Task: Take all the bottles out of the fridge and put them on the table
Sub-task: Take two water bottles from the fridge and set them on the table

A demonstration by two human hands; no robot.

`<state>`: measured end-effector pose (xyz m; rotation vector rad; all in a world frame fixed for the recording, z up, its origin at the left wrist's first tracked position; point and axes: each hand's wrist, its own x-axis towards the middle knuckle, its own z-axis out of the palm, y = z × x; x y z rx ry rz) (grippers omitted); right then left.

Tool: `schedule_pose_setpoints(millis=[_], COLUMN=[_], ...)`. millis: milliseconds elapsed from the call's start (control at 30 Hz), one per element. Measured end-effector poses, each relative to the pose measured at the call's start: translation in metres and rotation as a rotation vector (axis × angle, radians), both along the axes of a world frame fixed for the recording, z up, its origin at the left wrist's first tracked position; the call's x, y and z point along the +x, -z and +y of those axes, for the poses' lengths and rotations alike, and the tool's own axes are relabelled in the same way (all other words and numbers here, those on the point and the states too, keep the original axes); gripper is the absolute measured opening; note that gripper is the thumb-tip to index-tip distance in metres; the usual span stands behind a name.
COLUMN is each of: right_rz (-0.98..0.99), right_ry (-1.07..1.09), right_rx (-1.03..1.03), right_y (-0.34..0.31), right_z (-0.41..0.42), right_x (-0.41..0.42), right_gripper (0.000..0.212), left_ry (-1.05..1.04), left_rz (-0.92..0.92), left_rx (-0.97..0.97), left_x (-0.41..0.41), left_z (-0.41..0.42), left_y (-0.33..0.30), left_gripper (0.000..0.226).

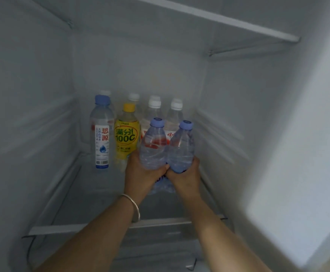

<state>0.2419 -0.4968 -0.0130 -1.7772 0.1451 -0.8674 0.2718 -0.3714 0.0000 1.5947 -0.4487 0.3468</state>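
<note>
Head view: the left hand (140, 173) has its grip clamped on one clear bottle (154, 144); the right hand (185, 176) is clamped on another (181, 148), touching it. Behind the grips, a yellow bottle (125, 134) and a labelled water bottle (101, 132) stand on the fridge shelf (93, 185).

Inside the fridge (238, 99), both arms reach toward twelve o'clock over the glass shelf (93, 195). The left hand (143, 174), a bangle (133, 208) on its wrist, grips a clear blue-capped bottle (154, 143); the right hand (186, 176) grips a second blue-capped bottle (181, 147), the two touching side by side. At ten o'clock from them stand a yellow bottle (126, 134) and a white-labelled water bottle (101, 132). White-capped bottles (154, 107) stand behind.
</note>
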Motion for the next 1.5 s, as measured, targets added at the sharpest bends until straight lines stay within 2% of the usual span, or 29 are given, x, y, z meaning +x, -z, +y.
schedule_pose_setpoints(millis=[67,100,167,300,433,500,633,800,1100,1333,1500], right_rz=[-0.009,-0.023,-0.040,-0.021,-0.035,-0.067,-0.118,-0.127,-0.119,-0.011,0.096], right_ry=[-0.017,-0.028,-0.019,0.013,0.225,0.328,0.526,0.737,1.044,1.292,1.397], right_rx=[-0.010,-0.010,0.009,-0.013,0.027,0.018,0.047,0.024,-0.014,0.000,0.026], right_y=[-0.003,-0.006,-0.010,-0.024,-0.044,-0.047,-0.044,-0.041,-0.039,-0.024,-0.024], right_z=[0.003,0.005,0.009,0.023,0.053,0.070,0.104,0.139,0.158,0.150,0.138], right_x=[-0.003,-0.006,-0.016,-0.045,-0.103,-0.137,-0.209,-0.310,-0.507,-0.687,-0.811], right_gripper=[0.024,0.025,0.040,0.048,0.058,0.055,0.050,0.054,0.066,0.084,0.079], left_ry=[-0.010,-0.009,-0.011,0.056,0.211,0.287,0.480,0.634,0.945,1.038,1.096], left_rz=[0.014,0.024,0.050,0.111,0.125,0.102,0.056,0.126,0.137,0.173,0.181], left_rx=[0.058,0.077,0.095,0.067,-0.006,-0.013,-0.009,-0.084,-0.097,-0.006,0.009], left_x=[-0.001,-0.002,-0.008,-0.028,-0.058,-0.087,-0.157,-0.241,-0.420,-0.594,-0.717], left_z=[0.002,0.003,0.007,0.020,0.041,0.055,0.085,0.099,0.074,0.032,0.008], left_y=[-0.002,-0.001,-0.002,-0.007,-0.021,-0.028,-0.034,-0.026,-0.020,0.001,0.009], left_gripper=[0.030,0.029,0.028,0.022,0.039,0.042,0.050,0.071,0.064,0.076,0.068])
